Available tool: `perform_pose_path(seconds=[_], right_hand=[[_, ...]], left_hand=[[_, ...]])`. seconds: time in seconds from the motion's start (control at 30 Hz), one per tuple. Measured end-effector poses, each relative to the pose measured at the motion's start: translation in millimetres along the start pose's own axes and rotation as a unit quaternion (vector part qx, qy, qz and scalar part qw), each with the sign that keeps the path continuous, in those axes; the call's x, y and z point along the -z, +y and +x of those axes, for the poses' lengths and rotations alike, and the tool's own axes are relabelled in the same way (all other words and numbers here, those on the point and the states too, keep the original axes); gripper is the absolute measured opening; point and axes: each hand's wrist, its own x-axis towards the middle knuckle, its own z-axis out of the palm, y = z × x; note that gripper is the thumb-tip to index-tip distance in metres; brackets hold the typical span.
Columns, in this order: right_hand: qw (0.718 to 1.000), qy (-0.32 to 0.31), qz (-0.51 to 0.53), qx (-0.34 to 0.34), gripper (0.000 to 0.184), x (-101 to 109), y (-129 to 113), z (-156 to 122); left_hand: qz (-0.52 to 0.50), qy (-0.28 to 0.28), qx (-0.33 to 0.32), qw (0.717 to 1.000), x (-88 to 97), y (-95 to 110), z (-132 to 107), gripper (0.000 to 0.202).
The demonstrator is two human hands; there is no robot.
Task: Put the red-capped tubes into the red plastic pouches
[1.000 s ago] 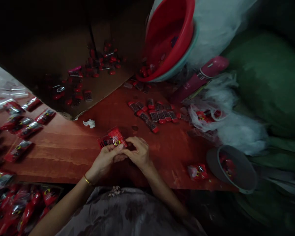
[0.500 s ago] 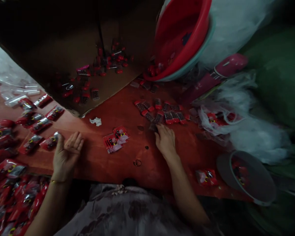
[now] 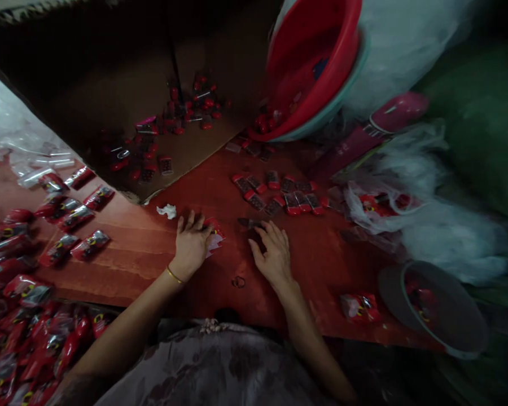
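My left hand (image 3: 190, 243), a yellow bangle at its wrist, lies palm down with spread fingers over a small stack of red printed cards (image 3: 215, 239). The hand covers the left part of the stack. To the right, my right hand (image 3: 273, 251) has its curved fingertips on a small dark, see-through case (image 3: 250, 223), partly hidden by the fingers. Just beyond that hand lie several similar cases with red ends (image 3: 301, 202) on the red table (image 3: 220, 293).
A cardboard box (image 3: 203, 144) lies open at the back with small red-ended pieces inside. Filled red packets (image 3: 91, 244) are heaped at left. Red basin (image 3: 275, 132), pink bottle (image 3: 364, 132), plastic bags (image 3: 440, 237) and a grey tub (image 3: 444, 310) line the right.
My left hand has moved right from beside the red packets onto the card stack and turned palm down. My right hand has shifted slightly left and nearer, drawing a small case from the group.
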Motion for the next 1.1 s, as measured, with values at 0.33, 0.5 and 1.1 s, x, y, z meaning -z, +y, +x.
perform_pose_path(seconds=[0.33,0.5,1.1], right_hand=[[0.996,0.051,0.053,0.054,0.019,2.4,-30.2,2.9],[0.994,0.052,0.082,0.049,0.019,5.4,-36.9,2.2],[0.869,-0.014,0.446,-0.216,0.027,-7.0,-71.5,24.3]], left_hand=[[0.094,0.004,-0.055,0.994,-5.6,0.6,-1.6,0.027],[0.064,0.051,-0.069,0.994,-6.1,-1.2,-5.2,0.026],[-0.28,0.089,0.13,0.947,19.3,25.9,-10.6,0.056]])
